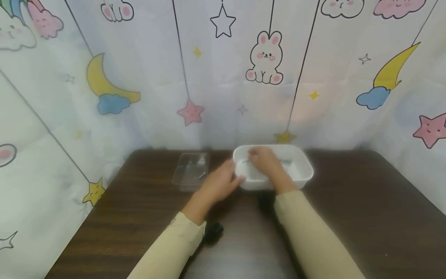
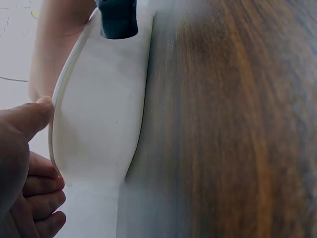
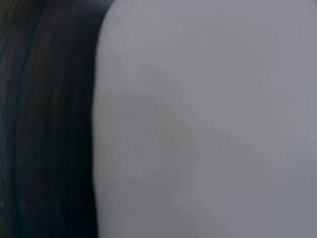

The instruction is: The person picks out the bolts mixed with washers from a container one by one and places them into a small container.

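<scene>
A white oblong basin (image 1: 300, 182) stands at the back of the table. My left hand (image 1: 219, 181) rests at its left front corner; in the left wrist view the thumb touches the rim of the basin (image 2: 101, 99) and the other fingers lie loosely bent at the end. My right hand (image 1: 266, 161) reaches down into the basin with its fingers bent. A thin grey thing (image 1: 246, 161) shows beside those fingertips, blurred; I cannot tell whether they pinch it. Another slim grey piece (image 1: 286, 161) lies in the basin right of the wrist.
Left of the basin stands a clear plastic box (image 1: 189, 180) with a few small pieces in it, one a short metallic bit (image 1: 202, 175). The dark wooden table (image 1: 348, 217) ends at a printed curtain (image 1: 216, 77) behind and at both sides.
</scene>
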Demonstrator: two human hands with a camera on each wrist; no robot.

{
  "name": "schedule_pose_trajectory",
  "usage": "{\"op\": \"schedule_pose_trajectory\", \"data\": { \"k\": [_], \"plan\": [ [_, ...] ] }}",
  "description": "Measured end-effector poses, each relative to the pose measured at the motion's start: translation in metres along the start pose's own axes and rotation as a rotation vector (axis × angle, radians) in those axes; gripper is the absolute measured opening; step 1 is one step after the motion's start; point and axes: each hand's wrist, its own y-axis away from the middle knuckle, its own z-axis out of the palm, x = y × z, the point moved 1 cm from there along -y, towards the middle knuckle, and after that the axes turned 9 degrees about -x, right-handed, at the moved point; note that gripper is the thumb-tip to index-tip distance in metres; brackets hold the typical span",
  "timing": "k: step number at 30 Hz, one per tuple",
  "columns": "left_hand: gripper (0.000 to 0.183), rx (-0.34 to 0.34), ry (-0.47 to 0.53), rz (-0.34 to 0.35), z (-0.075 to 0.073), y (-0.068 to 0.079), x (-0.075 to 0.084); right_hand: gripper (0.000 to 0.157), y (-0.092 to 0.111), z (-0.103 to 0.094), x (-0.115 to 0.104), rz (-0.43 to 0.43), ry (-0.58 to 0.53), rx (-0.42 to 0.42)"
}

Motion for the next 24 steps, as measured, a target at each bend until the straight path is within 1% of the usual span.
{"op": "schedule_pose_trajectory", "data": {
  "k": [2, 4, 6, 9, 12, 16, 18, 24],
  "plan": [
    [0.058, -0.006, -0.009, -0.001, 0.000, 0.000, 0.001, 0.034, -0.002, 0.002, 0.001, 0.028, 0.017, -0.040],
    [0.057, -0.009, -0.014, 0.000, 0.000, 0.001, 0.001, 0.032, -0.004, 0.004, 0.002, 0.023, 0.049, -0.072],
    [0.056, -0.007, -0.016, 0.005, -0.001, 0.002, 0.002, 0.028, -0.006, 0.007, 0.002, -0.004, 0.093, -0.096],
    [0.055, 0.000, -0.013, 0.009, -0.003, 0.003, 0.003, 0.016, -0.009, 0.012, 0.000, -0.071, 0.159, -0.126],
    [0.056, 0.000, -0.010, 0.005, -0.004, 0.003, 0.003, 0.008, -0.010, 0.014, -0.001, -0.106, 0.185, -0.160],
    [0.059, -0.007, 0.000, 0.004, -0.003, 0.003, 0.002, 0.007, -0.009, 0.015, -0.003, -0.099, 0.185, -0.182],
    [0.060, -0.010, 0.002, 0.002, -0.002, 0.003, 0.002, 0.006, -0.009, 0.015, -0.004, -0.105, 0.203, -0.186],
    [0.055, -0.004, 0.020, 0.008, -0.001, 0.003, 0.002, 0.005, -0.008, 0.016, -0.004, -0.105, 0.226, -0.189]
  ]
}}
